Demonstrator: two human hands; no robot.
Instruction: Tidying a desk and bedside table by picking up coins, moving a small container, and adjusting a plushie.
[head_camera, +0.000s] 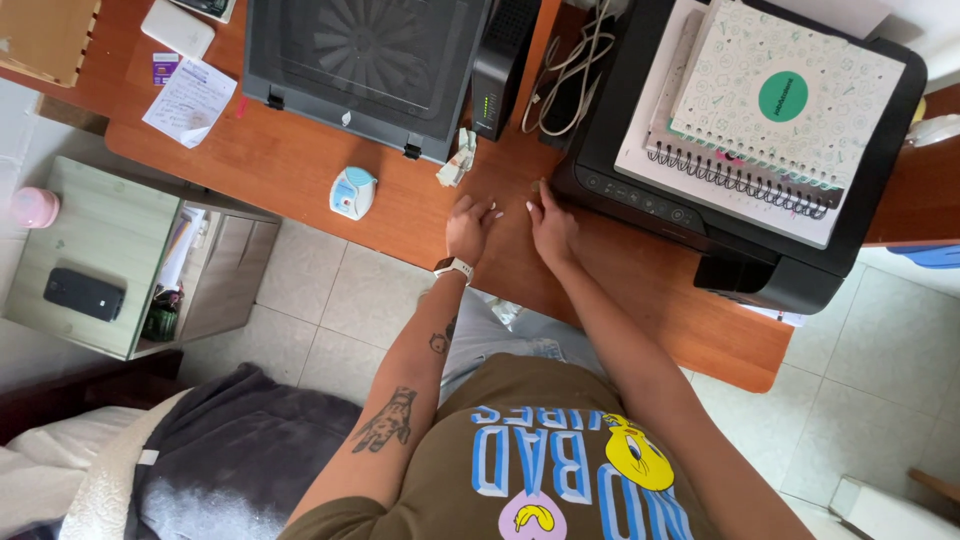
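My left hand (468, 226) rests on the orange-brown wooden desk (300, 160), fingers spread, holding nothing; a white watch is on its wrist. My right hand (550, 222) lies just to its right on the desk, fingertips touching the front left corner of a black printer (760, 270). Whether it pinches something small I cannot tell. A crumpled bit of paper (456, 160) lies just beyond the left hand.
Spiral notebooks (770, 100) are stacked on the printer. A dark laptop cooling stand (360, 65), a black router (500, 65), white cables (575, 60), a small blue-white container (353, 192) and paper notes (190, 100) sit on the desk. A side cabinet holds a black phone (84, 294).
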